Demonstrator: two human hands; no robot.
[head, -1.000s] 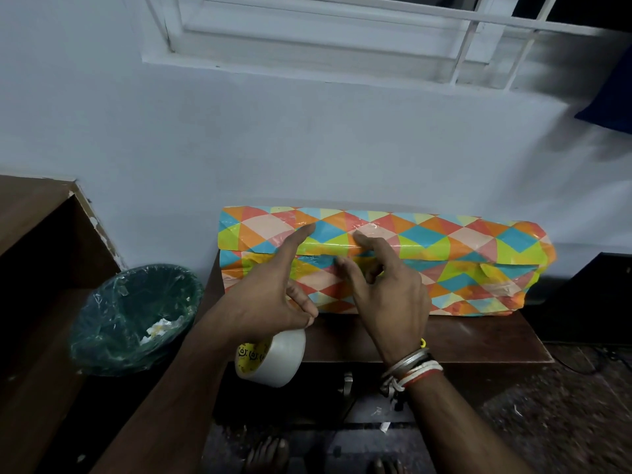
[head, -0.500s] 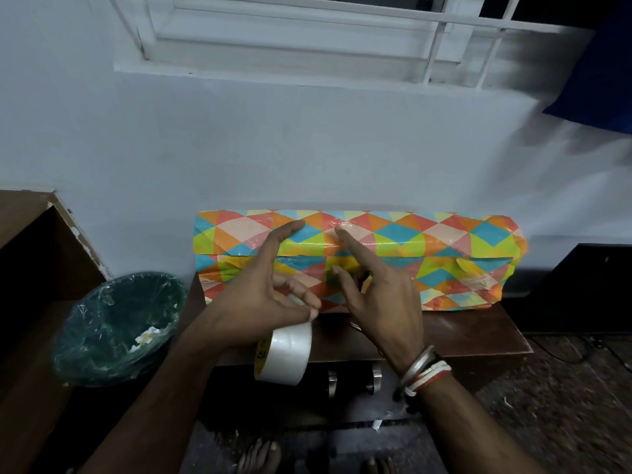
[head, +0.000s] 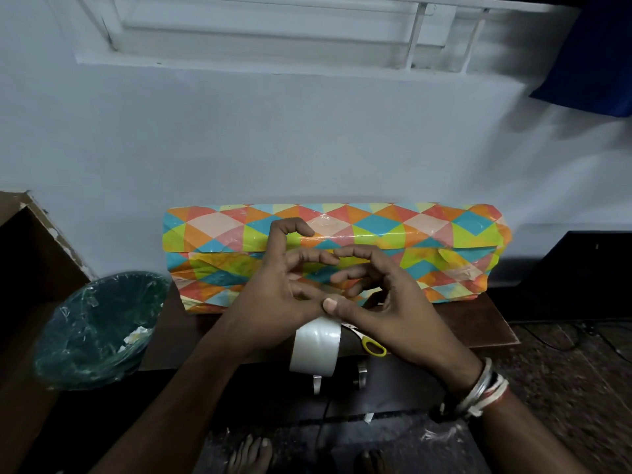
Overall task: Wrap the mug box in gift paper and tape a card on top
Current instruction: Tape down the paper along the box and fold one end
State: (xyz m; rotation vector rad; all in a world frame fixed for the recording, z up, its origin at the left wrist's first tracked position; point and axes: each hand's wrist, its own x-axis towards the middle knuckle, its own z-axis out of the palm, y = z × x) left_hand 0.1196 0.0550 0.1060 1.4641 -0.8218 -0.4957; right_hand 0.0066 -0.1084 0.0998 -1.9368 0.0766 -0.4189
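wooden table [head: 478, 325], wrapped box [head: 393, 230], tape [head: 316, 348]

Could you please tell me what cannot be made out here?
Head view:
Scissors: only one yellow handle and a blade tip show; the right hand covers the rest.
Tape roll: its top is hidden under the left hand holding it.
Wrapped box: its middle front is behind both hands.
Anything pinched between the fingers: too small to tell.
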